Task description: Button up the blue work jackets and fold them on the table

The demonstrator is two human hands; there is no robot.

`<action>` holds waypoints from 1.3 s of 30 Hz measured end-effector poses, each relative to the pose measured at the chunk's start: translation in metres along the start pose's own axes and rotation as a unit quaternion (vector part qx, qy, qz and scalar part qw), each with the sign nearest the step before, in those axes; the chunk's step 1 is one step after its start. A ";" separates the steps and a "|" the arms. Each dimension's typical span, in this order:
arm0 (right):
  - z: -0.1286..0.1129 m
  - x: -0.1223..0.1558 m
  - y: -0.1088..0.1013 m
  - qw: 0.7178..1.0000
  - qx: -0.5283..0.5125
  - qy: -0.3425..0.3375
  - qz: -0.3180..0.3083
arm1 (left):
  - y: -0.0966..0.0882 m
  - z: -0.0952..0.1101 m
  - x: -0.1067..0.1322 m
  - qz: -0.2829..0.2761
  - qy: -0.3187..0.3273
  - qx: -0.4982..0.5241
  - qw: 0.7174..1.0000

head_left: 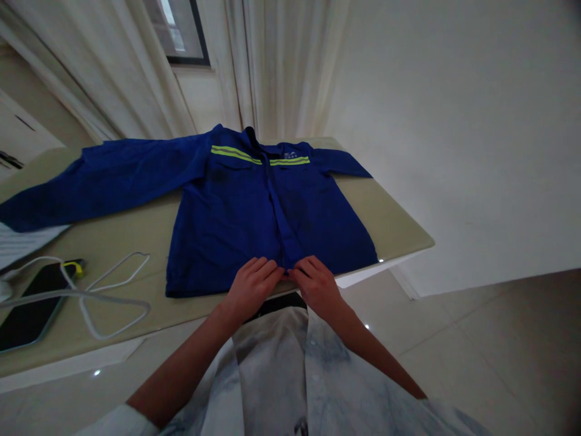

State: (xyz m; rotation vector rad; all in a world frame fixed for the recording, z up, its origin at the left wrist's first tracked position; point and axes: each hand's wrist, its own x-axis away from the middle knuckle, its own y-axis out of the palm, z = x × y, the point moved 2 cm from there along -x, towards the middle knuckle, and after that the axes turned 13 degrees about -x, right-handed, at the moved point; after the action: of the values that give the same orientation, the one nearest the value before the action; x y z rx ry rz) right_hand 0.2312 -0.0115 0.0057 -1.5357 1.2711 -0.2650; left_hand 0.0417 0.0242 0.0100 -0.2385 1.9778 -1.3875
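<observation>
A blue work jacket (236, 218) with yellow-green reflective stripes lies front up on a table, its collar at the far side. One sleeve stretches out to the left; the other points right. At the middle of its bottom hem, my left hand (255, 281) pinches the edge of the front opening. Close beside it, my right hand (316, 284) grips the hem on the other side of the opening. The fingertips of both hands nearly meet there, and they hide the bit of cloth between them.
The beige table (399, 233) ends just in front of me. On its left lie a phone (34, 303), a looped white cable (118, 300) and a striped white cloth (25, 242). Curtains (290, 66) hang behind, and a white wall (454, 121) stands to the right.
</observation>
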 end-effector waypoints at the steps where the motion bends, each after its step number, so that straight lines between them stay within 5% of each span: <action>1: 0.001 -0.001 0.000 1.000 0.002 -0.002 -0.004 | 0.002 0.001 0.001 0.006 -0.006 0.003 1.000; 12: 0.003 0.006 -0.001 0.983 -0.153 0.043 0.098 | 0.005 0.001 0.010 0.046 -0.062 0.053 0.996; 19: -0.001 0.002 0.000 0.985 -0.158 0.041 0.050 | 0.004 0.004 0.013 0.078 -0.042 0.068 0.994; 27: 0.010 -0.006 -0.014 0.917 -0.371 0.145 -0.017 | 0.004 0.008 0.019 0.099 -0.024 0.057 0.993; 32: 0.013 -0.009 -0.014 0.934 -0.331 0.128 -0.034 | 0.001 0.013 0.015 0.113 0.005 0.015 0.993; 39: 0.020 -0.034 -0.030 0.978 -0.148 -0.003 -0.147 | -0.008 0.024 0.009 0.187 0.039 0.003 0.982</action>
State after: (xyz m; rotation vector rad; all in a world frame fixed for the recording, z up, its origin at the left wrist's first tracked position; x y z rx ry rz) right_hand 0.2488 0.0233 0.0364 -1.9833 1.1119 -0.2677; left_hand 0.0484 -0.0014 0.0093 0.1856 1.9566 -1.1726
